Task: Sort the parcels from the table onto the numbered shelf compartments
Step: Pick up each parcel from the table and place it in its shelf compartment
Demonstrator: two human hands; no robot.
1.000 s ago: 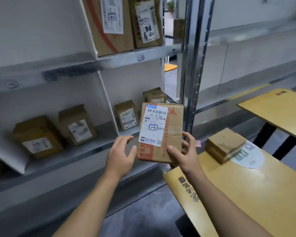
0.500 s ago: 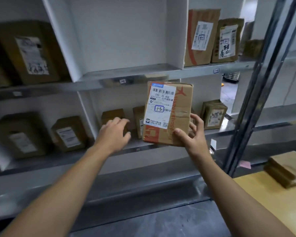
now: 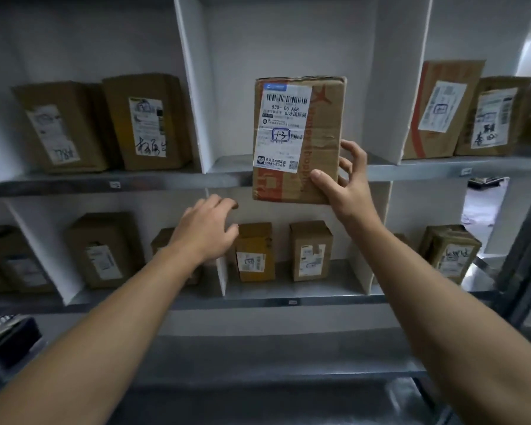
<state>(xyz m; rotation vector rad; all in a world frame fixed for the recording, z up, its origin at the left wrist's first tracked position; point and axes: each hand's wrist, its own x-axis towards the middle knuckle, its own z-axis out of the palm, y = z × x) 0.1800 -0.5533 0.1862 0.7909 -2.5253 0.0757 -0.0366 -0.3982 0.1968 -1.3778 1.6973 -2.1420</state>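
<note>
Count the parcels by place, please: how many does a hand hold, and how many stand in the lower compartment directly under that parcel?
Gripped by the right hand: 1, the held parcel
Standing in the lower middle compartment: 2, the left parcel and the right parcel
Total: 3

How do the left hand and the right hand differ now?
The right hand grips the parcel by its lower right corner; the left hand holds nothing, its fingers loosely curled. The right hand is level with the upper shelf; the left hand is below it. Both are bare and reach forward.
</note>
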